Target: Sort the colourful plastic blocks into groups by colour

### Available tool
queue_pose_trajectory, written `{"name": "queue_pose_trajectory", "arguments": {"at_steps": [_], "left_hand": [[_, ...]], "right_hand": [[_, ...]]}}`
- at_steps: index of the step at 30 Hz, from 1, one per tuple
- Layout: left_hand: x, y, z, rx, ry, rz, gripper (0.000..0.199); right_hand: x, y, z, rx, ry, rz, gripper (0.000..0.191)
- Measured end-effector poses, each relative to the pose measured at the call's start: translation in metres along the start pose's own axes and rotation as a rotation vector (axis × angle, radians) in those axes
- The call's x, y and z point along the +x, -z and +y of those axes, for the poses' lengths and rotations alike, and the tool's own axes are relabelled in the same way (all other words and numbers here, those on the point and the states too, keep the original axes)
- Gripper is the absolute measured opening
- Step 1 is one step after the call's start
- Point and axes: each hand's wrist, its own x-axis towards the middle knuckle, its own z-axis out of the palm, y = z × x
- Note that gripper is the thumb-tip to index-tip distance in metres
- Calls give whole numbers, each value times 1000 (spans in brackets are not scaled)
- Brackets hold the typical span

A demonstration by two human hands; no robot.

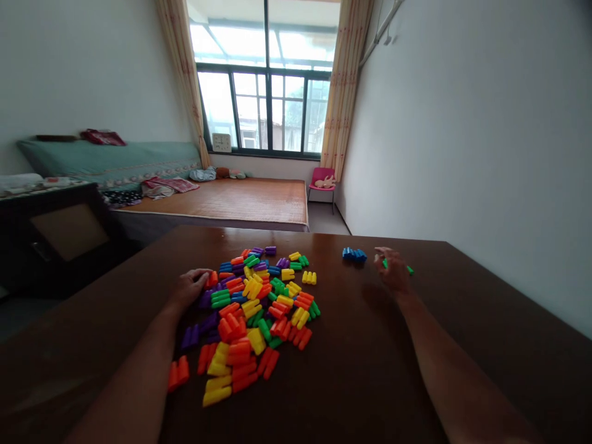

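Note:
A large loose pile of plastic blocks in orange, yellow, green, blue and purple covers the left-centre of the brown table. At the pile's left edge is my left hand, its fingertips at an orange block; whether it grips the block I cannot tell. My right hand is over at the right, fingers apart, above green blocks that it partly hides. Just left of that hand lies a short row of blue blocks.
The dark brown table fills the foreground. Beyond it stand a bed with cloths and soft toys, a pink chair and a window. A dark cabinet is at the left, a white wall at the right.

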Motion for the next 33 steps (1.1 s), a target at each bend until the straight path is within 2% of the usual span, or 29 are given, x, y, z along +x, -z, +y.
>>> {"name": "queue_pose_trajectory", "arguments": {"at_steps": [3,6,8,10,11,13,15,16,18,20,22,24,26,29,33], "left_hand": [[-2,0,3,-5,-5,3,44],[-3,0,5,-3,-5,6,44],[-4,-1,6,-12,-7,2,44],[-5,-1,6,-30,-12,-3,44],[-5,-2,6,-37,-11,-3,43],[-4,-2,5,-36,-5,3,43],[-3,-3,3,-24,-9,10,43],[-3,-3,2,-19,-13,9,43],[-4,-3,2,-17,-20,8,43],[-4,-3,3,-23,-17,11,43],[-5,-2,5,-28,-13,12,44],[-5,-2,5,-27,-10,10,44],[-5,-2,4,-27,-5,6,44],[-4,-3,4,-34,1,6,44],[-3,-2,5,-28,8,12,42]], "right_hand": [[-6,-13,-68,340,152,-292,31],[-23,-15,-133,523,332,-620,30],[-34,-8,-162,563,470,-743,41],[-41,0,-175,583,589,-833,60],[-42,2,-177,603,624,-875,62],[-43,1,-172,655,595,-918,50],[-41,-5,-163,684,426,-880,37],[-40,-9,-158,684,305,-848,37],[-39,-15,-152,687,103,-800,43],[-36,-16,-151,733,43,-754,50],[-32,-12,-153,751,119,-688,52],[-29,-6,-155,685,213,-667,41],[-28,-1,-156,609,286,-767,28],[-30,1,-154,565,368,-925,27],[-30,2,-154,500,439,-919,36]]}}
